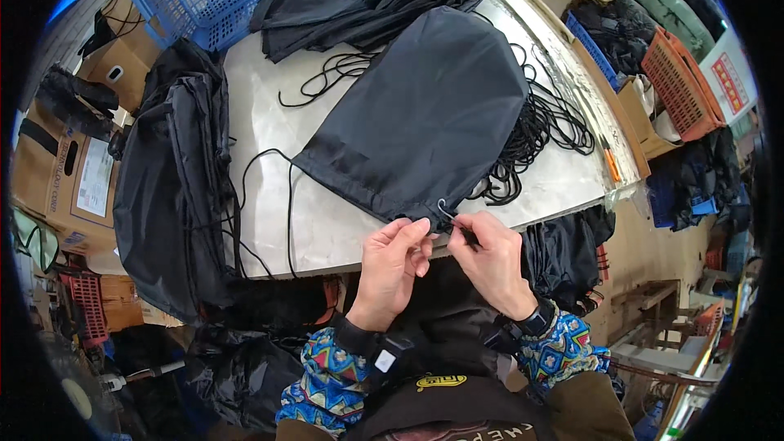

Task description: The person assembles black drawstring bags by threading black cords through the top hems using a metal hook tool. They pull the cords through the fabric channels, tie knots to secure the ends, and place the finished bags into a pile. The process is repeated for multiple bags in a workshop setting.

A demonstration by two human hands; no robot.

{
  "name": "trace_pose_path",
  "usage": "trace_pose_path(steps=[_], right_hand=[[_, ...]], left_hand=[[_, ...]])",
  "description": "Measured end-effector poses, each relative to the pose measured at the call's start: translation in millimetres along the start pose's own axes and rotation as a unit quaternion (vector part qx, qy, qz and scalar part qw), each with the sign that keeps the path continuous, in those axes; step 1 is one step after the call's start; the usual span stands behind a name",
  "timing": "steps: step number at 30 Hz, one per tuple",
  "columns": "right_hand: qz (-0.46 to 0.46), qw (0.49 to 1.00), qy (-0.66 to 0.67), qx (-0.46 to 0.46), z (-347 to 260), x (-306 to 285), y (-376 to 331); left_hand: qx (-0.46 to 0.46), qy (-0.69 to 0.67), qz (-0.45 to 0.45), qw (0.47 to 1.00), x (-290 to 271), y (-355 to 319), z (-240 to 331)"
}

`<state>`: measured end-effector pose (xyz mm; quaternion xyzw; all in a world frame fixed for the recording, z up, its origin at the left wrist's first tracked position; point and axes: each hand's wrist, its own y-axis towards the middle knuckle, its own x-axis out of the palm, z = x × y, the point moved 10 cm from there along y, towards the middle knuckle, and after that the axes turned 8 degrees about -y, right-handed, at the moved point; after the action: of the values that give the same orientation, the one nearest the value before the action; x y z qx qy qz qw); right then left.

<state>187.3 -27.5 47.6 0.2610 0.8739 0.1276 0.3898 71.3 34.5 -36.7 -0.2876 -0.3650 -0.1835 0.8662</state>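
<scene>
Surface (331,224): open at left, between bag stack (175,188) and flat black bag (416,98); crossed by thin cords (290,212).
Right side: obstructed by cord bundle (531,135); passable nearer the front edge.
Far side: blocked by blue basket (233,2) and heaped fabric (351,0).

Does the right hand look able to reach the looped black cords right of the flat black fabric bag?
Probably: the looped black cords lie uncovered nearby, though the right hand holds a hooked metal tool.
</scene>
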Motion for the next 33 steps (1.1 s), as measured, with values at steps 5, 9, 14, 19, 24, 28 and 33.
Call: trace_pose_path(steps=[5, 9, 14, 19, 24, 28, 33], right_hand=[[-0.038, 0.999, 0.005, -0.002, -8, -4, 2], [-0.103, 0.993, -0.048, -0.037, -20, -10, -6], [-0.129, 0.980, -0.130, -0.079, -29, -3, -13], [-0.123, 0.973, -0.169, -0.100, -39, 5, -11], [-0.151, 0.983, -0.086, -0.063, -28, 7, -10], [-0.230, 0.970, -0.075, -0.011, 13, -53, -14], [-0.197, 0.971, -0.130, -0.026, 0, -52, -11]], left_hand=[[-0.046, -0.062, -0.003, 0.997, -1, 0, -9], [-0.030, -0.028, 0.021, 0.999, -6, 3, -8], [0.016, 0.019, 0.013, 1.000, -7, 3, -10], [0.013, 0.063, -0.008, 0.998, -1, -2, -17], [0.069, 0.023, 0.021, 0.997, -11, 2, 9], [0.124, -0.011, 0.083, 0.989, -35, 12, 62], [0.006, 0.079, -0.043, 0.996, 14, 9, -12]])
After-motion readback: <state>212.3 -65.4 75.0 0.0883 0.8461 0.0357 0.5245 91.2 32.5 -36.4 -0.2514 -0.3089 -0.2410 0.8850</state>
